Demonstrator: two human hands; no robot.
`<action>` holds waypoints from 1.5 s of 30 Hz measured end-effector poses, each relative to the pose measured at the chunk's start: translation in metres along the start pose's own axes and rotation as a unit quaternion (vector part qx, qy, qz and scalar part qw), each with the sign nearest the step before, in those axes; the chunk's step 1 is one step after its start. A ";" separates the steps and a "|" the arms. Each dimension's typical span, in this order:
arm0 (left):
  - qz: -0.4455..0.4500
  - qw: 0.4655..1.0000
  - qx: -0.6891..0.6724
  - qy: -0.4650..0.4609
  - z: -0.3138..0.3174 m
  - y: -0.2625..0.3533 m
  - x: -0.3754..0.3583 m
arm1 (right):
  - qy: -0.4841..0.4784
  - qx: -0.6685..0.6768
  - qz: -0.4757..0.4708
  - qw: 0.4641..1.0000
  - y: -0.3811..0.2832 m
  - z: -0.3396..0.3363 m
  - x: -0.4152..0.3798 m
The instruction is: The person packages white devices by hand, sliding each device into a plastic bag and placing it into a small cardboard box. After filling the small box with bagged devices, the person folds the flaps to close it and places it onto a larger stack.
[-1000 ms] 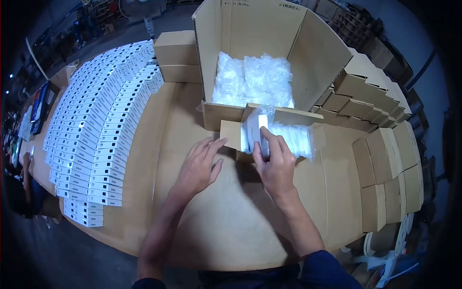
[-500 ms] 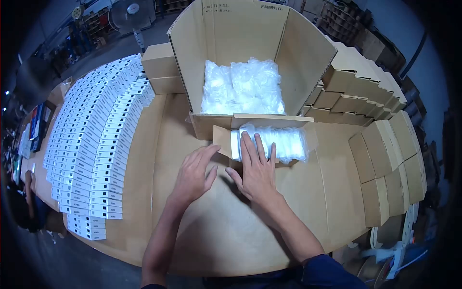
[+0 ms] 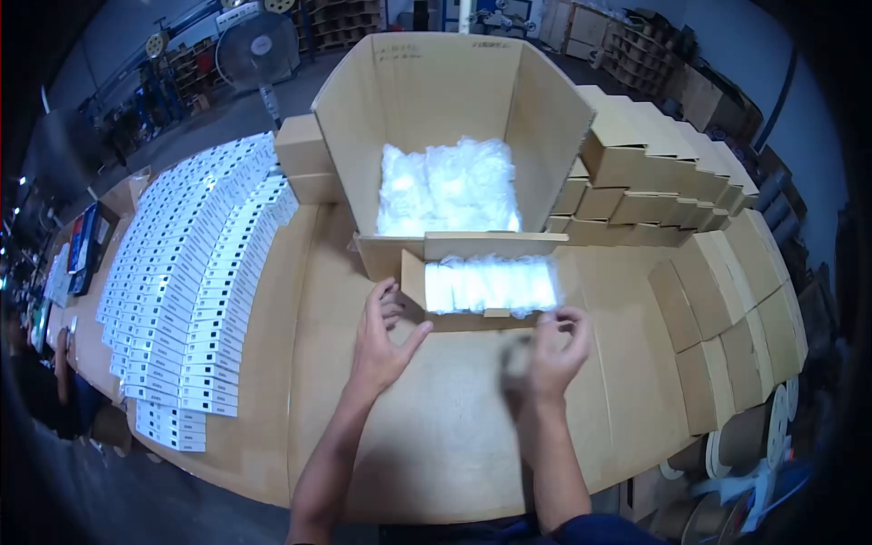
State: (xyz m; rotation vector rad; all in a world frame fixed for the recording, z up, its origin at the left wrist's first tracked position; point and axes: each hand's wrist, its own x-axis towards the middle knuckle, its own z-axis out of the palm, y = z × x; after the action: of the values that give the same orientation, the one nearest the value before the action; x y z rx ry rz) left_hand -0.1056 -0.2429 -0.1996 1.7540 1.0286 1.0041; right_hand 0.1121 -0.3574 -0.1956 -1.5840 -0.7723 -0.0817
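Note:
A small open carton (image 3: 413,282) holds a row of white pieces in clear plastic wrap (image 3: 490,286). Its left flap stands out, and its back flap (image 3: 495,243) leans against the large box behind. Beside the left flap is my left hand (image 3: 381,345), thumb and fingers apart and holding nothing. My right hand (image 3: 559,354) is at the carton's front right corner, its fingers curled and its thumb smeared by motion. Those fingertips are right by the end of the wrapped row, and I cannot tell whether they pinch anything.
Behind the carton stands a large cardboard box (image 3: 454,91) with plastic-wrapped bundles (image 3: 450,186) inside. Stacked white boxes (image 3: 195,272) fill the table's left side. Brown cartons (image 3: 654,173) are piled at the back right, with more cartons (image 3: 727,318) at the right edge.
My right hand has lifted off the wrapped row and moved right to the carton's front corner, its fingers curling. My left hand has shifted slightly right, its thumb spreading. The camera view has tilted upward.

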 end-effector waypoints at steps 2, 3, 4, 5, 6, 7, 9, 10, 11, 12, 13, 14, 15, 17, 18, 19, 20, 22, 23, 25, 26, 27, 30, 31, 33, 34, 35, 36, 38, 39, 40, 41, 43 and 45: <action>-0.028 0.997 -0.065 0.033 0.017 -0.008 0.010 | 0.046 0.035 0.129 0.990 0.038 -0.008 0.033; -0.031 0.997 -0.063 0.045 0.024 -0.008 0.015 | 0.000 0.002 0.109 0.994 0.047 -0.012 0.046; -0.034 0.996 -0.062 0.059 0.031 -0.005 0.022 | -0.049 -0.030 0.087 0.995 0.053 -0.014 0.059; -0.042 0.995 -0.061 0.074 0.036 -0.001 0.025 | -0.099 -0.066 0.067 0.991 0.058 -0.015 0.070; -0.016 0.994 0.034 0.104 0.039 0.009 0.025 | -0.135 -0.067 0.075 0.986 0.059 -0.012 0.078; -0.018 0.992 0.037 0.122 0.042 0.009 0.025 | -0.168 -0.068 0.085 0.980 0.058 -0.008 0.088; -0.022 0.986 0.038 0.159 0.049 0.000 0.028 | -0.204 -0.086 0.044 0.974 0.067 -0.010 0.099; -0.014 0.984 0.034 0.175 0.048 0.008 0.023 | -0.212 -0.101 -0.005 0.972 0.075 -0.012 0.099; -0.014 0.986 0.021 0.163 0.045 0.010 0.018 | -0.220 -0.116 -0.053 0.967 0.083 -0.016 0.098; -0.015 0.988 0.008 0.153 0.041 0.011 0.012 | -0.258 -0.108 -0.032 0.959 0.079 -0.027 0.098; -0.018 0.989 -0.002 0.144 0.036 0.021 0.003 | -0.272 -0.127 -0.040 0.953 0.072 -0.039 0.095; -0.008 0.993 -0.039 0.107 0.029 0.031 -0.008 | -0.289 -0.145 -0.049 0.945 0.066 -0.051 0.091; 0.015 0.997 0.018 0.067 0.021 0.023 -0.012 | -0.306 -0.162 -0.059 0.936 0.062 -0.062 0.088; 0.042 0.993 0.108 0.011 0.000 0.023 -0.022 | -0.338 -0.120 -0.024 0.933 0.059 -0.084 0.076; 0.047 0.989 0.142 -0.004 -0.006 0.040 -0.029 | -0.352 -0.103 0.000 0.930 0.055 -0.095 0.070; 0.095 0.975 0.198 -0.027 -0.012 0.040 -0.024 | -0.363 -0.086 0.023 0.927 0.051 -0.104 0.064; 0.142 0.956 0.251 -0.049 -0.022 0.037 -0.017 | -0.355 -0.061 0.003 0.933 0.045 -0.111 0.053; -0.046 0.962 0.189 -0.190 -0.032 0.064 0.005 | -0.372 -0.107 0.014 0.922 0.031 -0.124 0.040; -0.066 0.959 0.158 -0.227 -0.035 0.060 0.019 | -0.380 -0.130 0.020 0.916 0.029 -0.130 0.033; -0.101 0.944 0.094 -0.299 -0.043 0.030 0.040 | -0.397 -0.013 0.088 0.914 0.041 -0.139 0.021; -0.122 0.938 -0.009 -0.325 -0.042 0.011 0.044 | -0.399 0.046 0.121 0.908 0.046 -0.143 0.018; -0.141 0.946 -0.065 -0.285 -0.034 0.006 0.038 | -0.423 0.061 0.096 0.899 0.049 -0.148 0.016; -0.196 0.944 -0.170 -0.204 -0.020 -0.046 0.018 | -0.448 0.089 0.124 0.881 0.054 -0.146 0.004; -0.175 0.952 -0.196 -0.155 -0.012 -0.040 0.004 | -0.457 0.050 0.122 0.879 0.045 -0.143 0.002; -0.135 0.957 -0.250 -0.053 0.014 -0.027 -0.027 | -0.483 -0.013 0.154 0.862 0.029 -0.134 0.009; -0.174 0.957 -0.228 -0.040 0.015 -0.026 -0.034 | -0.499 -0.037 0.185 0.846 0.023 -0.129 0.012; -0.150 0.968 -0.201 -0.027 0.019 -0.034 -0.040 | -0.496 -0.008 0.139 0.857 0.032 -0.122 0.010; -0.126 0.977 -0.174 -0.014 0.025 -0.048 -0.046 | -0.492 0.022 0.092 0.866 0.048 -0.112 0.006; -0.107 0.959 -0.261 -0.026 0.030 -0.051 -0.068 | -0.486 0.055 0.028 0.872 0.058 -0.104 0.004; -0.111 0.920 -0.373 -0.052 0.028 -0.034 -0.084 | -0.486 0.058 0.011 0.872 0.059 -0.103 0.005; -0.112 0.867 -0.480 -0.076 0.024 -0.019 -0.097 | -0.486 0.060 -0.004 0.872 0.060 -0.103 0.007; -0.050 0.909 -0.403 -0.099 0.020 -0.011 -0.105 | -0.495 0.034 -0.024 0.868 0.062 -0.102 0.009; 0.075 0.959 -0.233 -0.142 0.014 -0.002 -0.115 | -0.509 -0.018 -0.062 0.859 0.053 -0.102 0.012; 0.078 0.985 -0.064 -0.137 0.012 -0.003 -0.115 | -0.499 -0.054 -0.091 0.860 0.036 -0.101 0.010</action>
State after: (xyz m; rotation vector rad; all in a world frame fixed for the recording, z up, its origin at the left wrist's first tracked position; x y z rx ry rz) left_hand -0.1343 -0.3501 -0.2308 1.8250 0.6481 0.8720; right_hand 0.1771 -0.4432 -0.2024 -1.6107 -1.7432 0.6229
